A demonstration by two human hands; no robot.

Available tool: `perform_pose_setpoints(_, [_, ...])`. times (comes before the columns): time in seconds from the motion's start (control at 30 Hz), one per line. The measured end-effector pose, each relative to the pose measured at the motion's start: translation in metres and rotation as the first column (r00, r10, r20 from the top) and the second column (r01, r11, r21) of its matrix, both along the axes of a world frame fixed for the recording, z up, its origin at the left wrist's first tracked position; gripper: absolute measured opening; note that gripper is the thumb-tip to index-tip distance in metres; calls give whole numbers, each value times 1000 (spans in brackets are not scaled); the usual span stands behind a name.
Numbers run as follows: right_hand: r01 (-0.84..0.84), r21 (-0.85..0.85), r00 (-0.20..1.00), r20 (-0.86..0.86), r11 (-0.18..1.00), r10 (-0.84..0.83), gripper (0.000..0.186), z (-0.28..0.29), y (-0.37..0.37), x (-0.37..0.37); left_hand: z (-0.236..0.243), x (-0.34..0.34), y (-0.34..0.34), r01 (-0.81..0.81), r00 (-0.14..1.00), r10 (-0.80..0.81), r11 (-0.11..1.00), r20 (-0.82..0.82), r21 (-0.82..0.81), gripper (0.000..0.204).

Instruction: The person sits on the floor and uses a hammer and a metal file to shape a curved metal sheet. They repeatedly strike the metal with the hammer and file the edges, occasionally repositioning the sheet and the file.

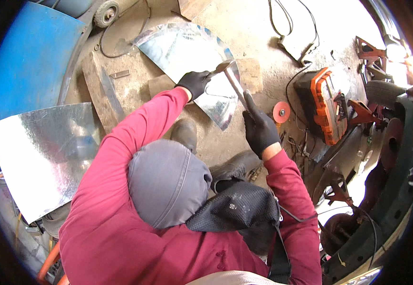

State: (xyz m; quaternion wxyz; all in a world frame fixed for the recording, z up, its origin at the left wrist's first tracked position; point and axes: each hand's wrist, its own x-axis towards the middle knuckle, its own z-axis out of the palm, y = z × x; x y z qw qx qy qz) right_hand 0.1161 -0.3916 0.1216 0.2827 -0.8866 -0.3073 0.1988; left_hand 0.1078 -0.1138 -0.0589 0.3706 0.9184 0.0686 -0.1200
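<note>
In the head view, a stained concrete floor (254,38) spreads between a blue panel (30,61) at left and an orange-and-black toolbox (324,111) at right. A fan-shaped metal sheet (182,52) lies over wood (250,80) that shows at 2 of its edges. The right hand (258,126) has its grip closed around a hammer (235,84); the left hand (194,85) is just beside the hammer's head, and I cannot tell what its grip holds. The step looks like hammering near the tabbed, curved rim; the next move seems to call for a steady sheet and left fingers clear.
</note>
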Motion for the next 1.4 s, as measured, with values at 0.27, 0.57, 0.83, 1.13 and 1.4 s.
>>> perform_pose_setpoints(0.27, [178, 216, 984, -53, 960, -170, 63, 32, 3, 20, -30, -1, 10, -138, 990, 136, 988, -31, -67, 48])
perform_pose_setpoints(0.57, [135, 397, 943, 230, 908, -240, 59, 59, 19, 20, -9, 0, -3, -162, 987, 162, 987, -12, 13, 43])
perform_pose_setpoints(0.83, [99, 9, 993, -66, 995, -99, 63, 16, -3, 3, -2, 7, -6, -189, 982, 188, 981, -22, -44, 37])
perform_pose_setpoints(1.13, [302, 42, 943, -162, 952, -292, 57, -10, -52, 1, -23, -12, 10, -325, 940, 339, 863, -32, -388, 37])
perform_pose_setpoints(1.4, [299, 5, 941, -171, 954, -294, 56, -15, -46, 18, -2, 7, 11, -237, 947, 205, 966, -248, -106, 41])
